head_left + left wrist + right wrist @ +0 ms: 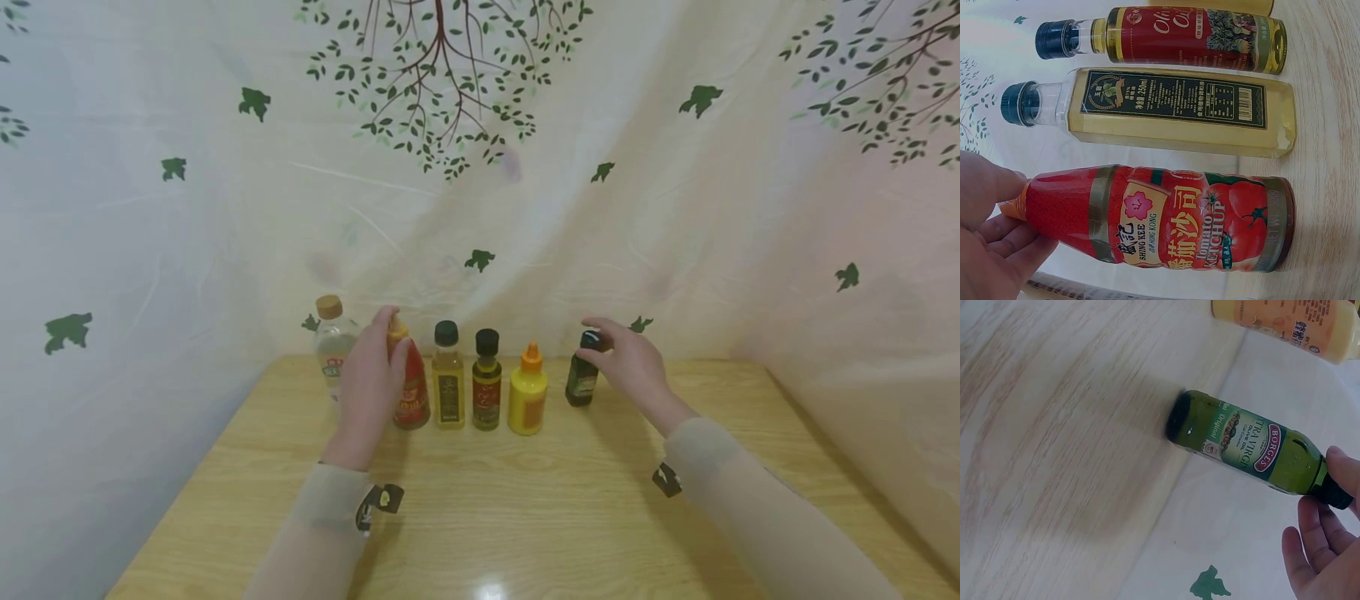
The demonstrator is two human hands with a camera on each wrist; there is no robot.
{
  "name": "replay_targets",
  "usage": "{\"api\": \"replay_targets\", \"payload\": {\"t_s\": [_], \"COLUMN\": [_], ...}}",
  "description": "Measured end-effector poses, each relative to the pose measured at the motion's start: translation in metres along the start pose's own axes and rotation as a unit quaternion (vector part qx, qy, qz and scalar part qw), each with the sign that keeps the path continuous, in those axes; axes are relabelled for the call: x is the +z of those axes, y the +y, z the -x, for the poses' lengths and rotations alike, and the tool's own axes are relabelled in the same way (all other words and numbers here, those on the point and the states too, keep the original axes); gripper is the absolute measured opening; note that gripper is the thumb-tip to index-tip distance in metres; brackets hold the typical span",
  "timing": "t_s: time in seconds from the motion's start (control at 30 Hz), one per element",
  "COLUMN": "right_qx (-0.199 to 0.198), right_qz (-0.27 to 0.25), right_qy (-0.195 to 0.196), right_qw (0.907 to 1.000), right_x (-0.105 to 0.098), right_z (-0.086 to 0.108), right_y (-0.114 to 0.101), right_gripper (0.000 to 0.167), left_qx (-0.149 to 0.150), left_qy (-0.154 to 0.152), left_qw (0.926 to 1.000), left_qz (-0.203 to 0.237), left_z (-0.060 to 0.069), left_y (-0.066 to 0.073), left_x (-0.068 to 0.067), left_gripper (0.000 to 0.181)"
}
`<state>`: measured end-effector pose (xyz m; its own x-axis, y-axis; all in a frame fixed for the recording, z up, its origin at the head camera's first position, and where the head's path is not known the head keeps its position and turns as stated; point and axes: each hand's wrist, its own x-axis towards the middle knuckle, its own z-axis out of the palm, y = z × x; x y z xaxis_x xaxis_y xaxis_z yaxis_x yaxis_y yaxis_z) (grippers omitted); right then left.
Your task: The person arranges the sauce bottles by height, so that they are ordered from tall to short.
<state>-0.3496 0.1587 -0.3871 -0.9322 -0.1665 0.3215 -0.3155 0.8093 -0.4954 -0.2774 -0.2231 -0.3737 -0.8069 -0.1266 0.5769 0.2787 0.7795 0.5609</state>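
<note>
My left hand pinches the red tomato ketchup bottle by its orange-yellow cap; the bottle stands on the table. At the right, my right hand grips the black cap of a small green olive oil bottle between thumb and fingers. That bottle leans slightly; whether its base touches the table I cannot tell. Between the hands stand a square clear bottle of pale yellow oil, a red-labelled olive oil bottle and a yellow squeeze bottle with an orange nozzle.
Left of the ketchup, a clear bottle with a tan cap is partly hidden behind my left hand. The bottles line the back of the wooden table. A pale cloth printed with leaves and branches hangs close behind them.
</note>
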Motion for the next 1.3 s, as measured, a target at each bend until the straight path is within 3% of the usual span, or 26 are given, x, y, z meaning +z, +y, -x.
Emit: {"api": "replay_targets", "payload": {"t_s": [0.2,0.97,1.3], "right_qx": [-0.018,-0.050,-0.057], "right_qz": [0.002,-0.008,-0.010], "right_qy": [0.010,0.027,0.021], "right_qw": [0.9998,0.9983,0.9981], "right_x": [-0.002,-0.006,-0.003], "right_z": [0.006,0.037,0.042], "right_y": [-0.004,-0.029,-0.030], "right_gripper": [0.049,0.045,0.044], "left_qx": [0.003,0.001,0.002], "left_qy": [0.003,0.006,0.003], "left_qw": [1.0000,1.0000,1.0000], "left_qz": [-0.004,-0.005,-0.007], "left_z": [-0.001,-0.001,-0.001], "left_y": [-0.001,0.000,0.000], "left_x": [0.001,0.000,0.000], "left_gripper": [0.050,0.050,0.050]}}
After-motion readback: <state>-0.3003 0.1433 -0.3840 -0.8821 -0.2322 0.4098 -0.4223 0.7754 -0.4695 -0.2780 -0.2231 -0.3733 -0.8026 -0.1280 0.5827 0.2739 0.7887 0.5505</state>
